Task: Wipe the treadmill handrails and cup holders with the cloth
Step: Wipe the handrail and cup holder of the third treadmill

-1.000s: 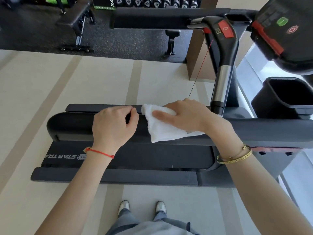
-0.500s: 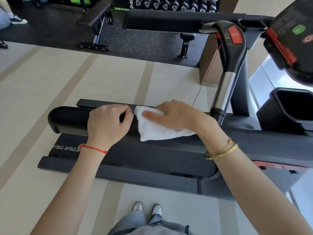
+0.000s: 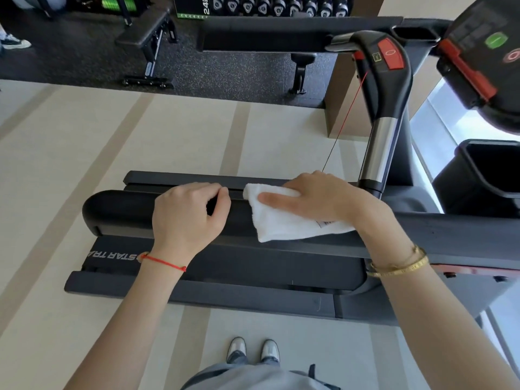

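**White cloth on the near rail**

Black and broad, the treadmill (image 3: 253,266) fills the middle of the view, its deck running from 9 o'clock to 3 o'clock. Its near handrail (image 3: 118,209) crosses just above centre, rounded end at 9 o'clock. A second handrail (image 3: 281,32) lies at 12 o'clock, and an upright grip (image 3: 380,153) with a red button rises at 2 o'clock. One cup holder (image 3: 489,175) sits at 3 o'clock beside the console (image 3: 478,52); neither hand is near it.

The cloth (image 3: 284,223), white and folded, drapes over the top of the near handrail just right of centre, so one pass can likely cover both crown and front face.

The right hand (image 3: 318,201) lies flat on the cloth, fingers straight and pointing toward 9 o'clock, pressing it to the rail rather than clutching it. That pose suits a sliding stroke along the bar. The wrist is bent down, forearm coming in from 5 o'clock.

The left hand (image 3: 188,215) sits just beside the cloth's left edge, fingers curled over the handrail's top and thumb tucked toward them, gripping the bar, probably for steadiness. Its forearm enters from 7 o'clock.
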`<state>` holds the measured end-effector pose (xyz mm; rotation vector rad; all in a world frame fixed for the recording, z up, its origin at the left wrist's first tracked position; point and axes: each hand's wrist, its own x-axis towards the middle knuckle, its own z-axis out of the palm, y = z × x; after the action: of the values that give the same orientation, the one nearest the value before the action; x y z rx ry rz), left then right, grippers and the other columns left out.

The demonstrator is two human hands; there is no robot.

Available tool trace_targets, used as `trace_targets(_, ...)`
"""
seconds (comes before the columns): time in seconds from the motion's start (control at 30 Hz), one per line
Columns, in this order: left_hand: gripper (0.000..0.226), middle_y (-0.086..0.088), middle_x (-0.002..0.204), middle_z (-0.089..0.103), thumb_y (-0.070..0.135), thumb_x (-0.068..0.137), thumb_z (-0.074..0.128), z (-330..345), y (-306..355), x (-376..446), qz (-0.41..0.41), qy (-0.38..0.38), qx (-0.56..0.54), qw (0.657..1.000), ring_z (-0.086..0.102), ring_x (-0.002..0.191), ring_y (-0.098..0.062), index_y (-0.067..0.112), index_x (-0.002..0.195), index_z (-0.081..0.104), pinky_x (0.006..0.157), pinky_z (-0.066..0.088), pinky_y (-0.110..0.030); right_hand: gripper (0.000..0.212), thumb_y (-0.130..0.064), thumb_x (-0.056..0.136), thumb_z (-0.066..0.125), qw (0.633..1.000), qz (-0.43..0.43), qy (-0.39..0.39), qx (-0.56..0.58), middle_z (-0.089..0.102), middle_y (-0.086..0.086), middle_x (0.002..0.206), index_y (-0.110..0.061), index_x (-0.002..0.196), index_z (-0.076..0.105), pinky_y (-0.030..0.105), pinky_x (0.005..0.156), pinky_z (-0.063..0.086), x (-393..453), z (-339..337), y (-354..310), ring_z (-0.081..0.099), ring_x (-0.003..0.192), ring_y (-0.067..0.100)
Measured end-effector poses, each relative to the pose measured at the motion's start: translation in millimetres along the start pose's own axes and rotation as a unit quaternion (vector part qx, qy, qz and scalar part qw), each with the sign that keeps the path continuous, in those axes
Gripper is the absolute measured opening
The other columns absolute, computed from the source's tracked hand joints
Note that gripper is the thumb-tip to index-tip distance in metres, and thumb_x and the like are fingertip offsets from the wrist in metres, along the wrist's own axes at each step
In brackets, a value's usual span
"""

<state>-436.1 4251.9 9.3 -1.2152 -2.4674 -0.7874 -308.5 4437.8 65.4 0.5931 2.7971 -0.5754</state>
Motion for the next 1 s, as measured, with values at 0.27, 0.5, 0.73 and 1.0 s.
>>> trace_targets(0.27,0.046,0.001,0.049,0.051,0.034,0.094,0.04,-2.7,2.1,0.3,-0.001,-0.009,0.004,1.0,0.049,0.048,-0.023,0.014,0.063,0.066,0.044,0.038,-0.032,0.066,-0.085,0.077,0.025,0.979,-0.013,0.184,-0.087,0.05,-0.008,0.052,-0.026,0.064,0.051,0.026,0.049,0.027,-23.2,18.7,-2.5,0.05,0.056,0.014)
trace_targets(0.5,0.046,-0.002,0.048,0.051,0.036,0.095,0.039,-7.1,2.9,-1.3,0.0,-0.02,-0.014,1.0,0.049,0.049,-0.023,0.013,0.069,0.069,0.047,0.041,-0.034,0.05,-0.064,0.09,0.053,0.857,-0.099,0.483,-0.147,0.071,-0.004,0.094,-0.019,0.102,0.072,0.033,0.076,0.05,-50.0,73.6,10.8,0.066,0.088,0.021)
trace_targets(0.73,0.041,-0.003,0.046,0.047,0.03,0.094,0.042,-8.8,4.5,-3.0,0.015,-0.01,-0.025,1.0,0.046,0.047,-0.026,0.012,0.063,0.062,0.045,0.036,-0.031,0.049,-0.063,0.09,0.056,0.812,-0.039,0.565,-0.143,0.068,-0.002,0.08,-0.016,0.083,0.07,0.035,0.076,0.047,-35.4,85.6,-17.1,0.062,0.08,0.022)
trace_targets(1.0,0.04,-0.004,0.043,0.041,0.025,0.095,0.049,-9.2,2.9,-2.9,0.023,-0.004,-0.031,0.999,0.044,0.044,-0.028,0.01,0.06,0.06,0.044,0.035,-0.029,0.045,-0.053,0.092,0.061,0.797,-0.019,0.586,-0.144,0.07,0.003,0.1,-0.011,0.101,0.072,0.036,0.095,0.042,-49.7,96.1,-4.7,0.063,0.101,0.028)
